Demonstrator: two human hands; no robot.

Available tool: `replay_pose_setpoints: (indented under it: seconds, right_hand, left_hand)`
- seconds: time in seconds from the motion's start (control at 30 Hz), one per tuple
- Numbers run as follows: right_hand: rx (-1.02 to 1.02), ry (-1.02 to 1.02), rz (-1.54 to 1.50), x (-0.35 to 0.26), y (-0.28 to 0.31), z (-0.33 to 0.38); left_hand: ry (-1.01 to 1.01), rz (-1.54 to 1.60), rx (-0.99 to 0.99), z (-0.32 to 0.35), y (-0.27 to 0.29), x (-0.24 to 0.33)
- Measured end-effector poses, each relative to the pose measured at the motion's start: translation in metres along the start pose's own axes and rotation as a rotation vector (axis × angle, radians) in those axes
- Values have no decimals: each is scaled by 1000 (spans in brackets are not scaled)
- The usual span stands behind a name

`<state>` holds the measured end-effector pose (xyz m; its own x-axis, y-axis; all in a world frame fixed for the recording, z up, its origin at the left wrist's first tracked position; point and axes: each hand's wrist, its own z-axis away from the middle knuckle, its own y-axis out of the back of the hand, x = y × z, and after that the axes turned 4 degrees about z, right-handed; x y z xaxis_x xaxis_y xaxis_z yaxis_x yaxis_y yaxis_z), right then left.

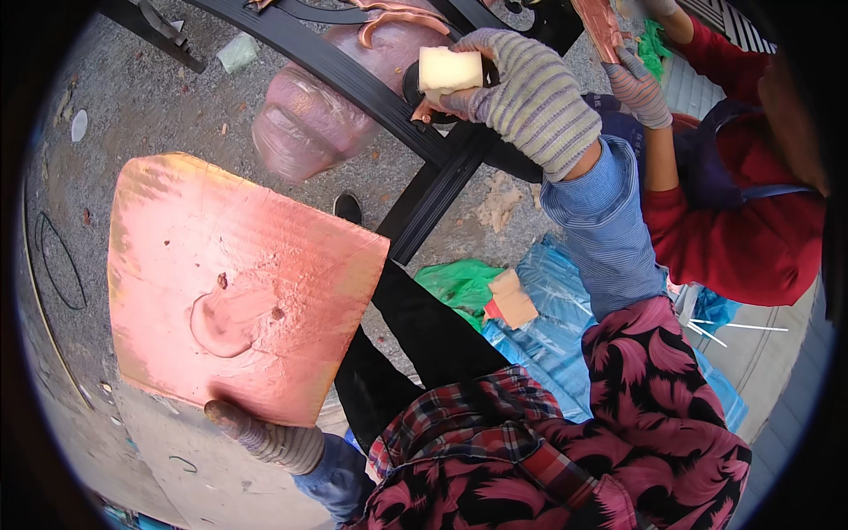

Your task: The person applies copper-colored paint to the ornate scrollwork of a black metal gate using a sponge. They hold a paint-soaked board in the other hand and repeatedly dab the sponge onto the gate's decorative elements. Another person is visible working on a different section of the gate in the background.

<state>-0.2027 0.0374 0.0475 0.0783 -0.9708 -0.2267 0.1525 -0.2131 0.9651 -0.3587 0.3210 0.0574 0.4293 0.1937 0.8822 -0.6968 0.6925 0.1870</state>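
My left hand (274,439), in a striped knit glove with a stained thumb, grips the lower edge of a cardboard sheet (238,256). Pinkish-copper paint coats the sheet, with a thick smear and a few dark crumbs near its middle. My right hand (539,106), also gloved, pinches a pale yellow sponge block (450,69). The sponge is at a round part of a black metal frame (424,208), beside a small copper-coloured piece; whether they touch I cannot tell. Copper-coloured curls (402,22) show on the frame farther up.
A pinkish plastic-wrapped bundle (309,132) lies beneath the frame. At right, a co-worker in red sleeves (733,238) holds a copper-coloured piece (601,31) with gloved hands. Blue plastic sheeting (552,291), a green bag (459,283) and a cardboard scrap (511,299) lie near my legs.
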Motion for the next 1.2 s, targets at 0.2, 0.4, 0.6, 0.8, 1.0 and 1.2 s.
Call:
replay_pose_setpoints:
  seconds: [0.2,0.4,0.6,0.8,1.0,1.2]
  right_hand:
    - [-92,8,112,-6,-3,-3]
    - [-77,113,197,-15,-3,2]
    - [110,29,-104,10,5,3]
    - [123,128,-324,-7,36,27]
    - [-33,-80,-581,-58,20,49]
    - [-16,225,-349,-104,0,46]
  left_hand:
    - [188,308,-95,1,-1,-6]
    - [226,311,-100,5,3,-16]
    - [285,320,-139,6,7,-23]
    - [406,446,-277,5,-11,-27]
    - [400,448,-338,7,-27,-20]
    - [423,432,-279,9,-24,-27]
